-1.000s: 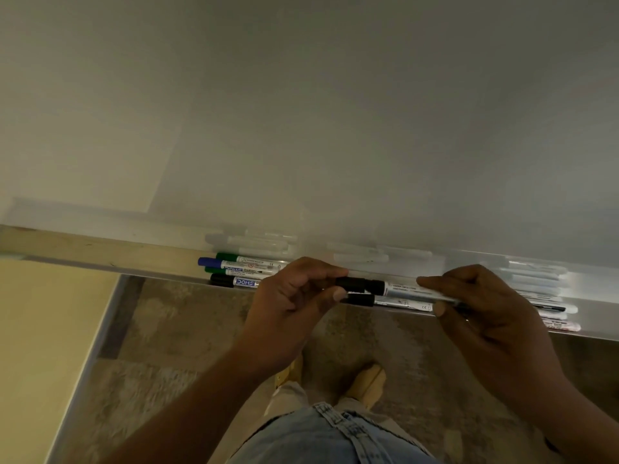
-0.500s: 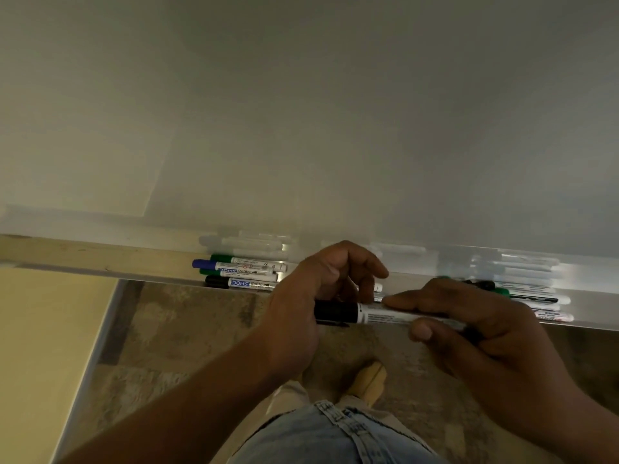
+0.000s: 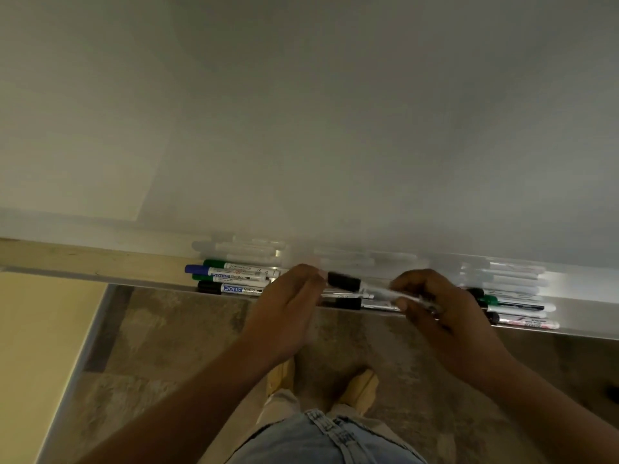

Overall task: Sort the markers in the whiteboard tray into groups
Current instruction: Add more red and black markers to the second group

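A long metal whiteboard tray [image 3: 582,296] runs across the view. My right hand [image 3: 435,309] grips a black-capped white marker [image 3: 345,281] by its barrel, cap pointing left, just above the tray. My left hand [image 3: 288,309] hovers beside the cap with curled fingers that touch nothing I can see. A left pile holds blue [image 3: 197,269], green [image 3: 214,263] and black [image 3: 209,287] capped markers. Two markers, one black-capped [image 3: 348,303], lie in the tray under the held one. A right pile [image 3: 516,308] holds several more, partly hidden by my right hand.
The whiteboard [image 3: 335,128] fills the upper view and mirrors the markers faintly. A wooden ledge [image 3: 83,259] continues the tray to the left. Below are a mottled stone floor [image 3: 167,329], a yellow wall [image 3: 33,346], my jeans and tan shoes [image 3: 358,390].
My right hand has lifted the black-capped marker back up and over the tray. My left hand has let go of its cap end and drawn slightly left.
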A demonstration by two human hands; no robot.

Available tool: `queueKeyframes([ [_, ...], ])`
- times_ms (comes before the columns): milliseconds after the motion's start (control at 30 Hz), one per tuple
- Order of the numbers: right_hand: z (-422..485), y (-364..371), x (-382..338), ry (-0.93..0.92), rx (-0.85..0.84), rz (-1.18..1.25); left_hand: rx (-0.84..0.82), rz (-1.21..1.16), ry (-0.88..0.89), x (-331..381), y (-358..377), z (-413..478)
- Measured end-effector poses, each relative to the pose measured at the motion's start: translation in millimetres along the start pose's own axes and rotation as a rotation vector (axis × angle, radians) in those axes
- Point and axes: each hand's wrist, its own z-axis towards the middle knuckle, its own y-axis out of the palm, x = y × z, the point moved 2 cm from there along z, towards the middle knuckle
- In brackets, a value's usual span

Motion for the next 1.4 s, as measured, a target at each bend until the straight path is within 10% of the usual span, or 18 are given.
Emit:
queueKeyframes([
  [400, 8, 60, 82, -0.179, 0.01, -0.59, -0.12, 0.229, -0.158, -71, 39, -5],
  [633, -13, 50, 88, 0.015, 0.134, -0.473, 0.211, 0.406, 0.06, -71, 29, 9],
  [867, -11, 46, 93, 0.081, 0.108, -0.41, 0.095, 0.849, 0.241, -65, 32, 31],
  [1400, -11, 39, 98, 0.18, 0.073, -0.208, 0.234, 0.645, 0.226, -61, 51, 39],
])
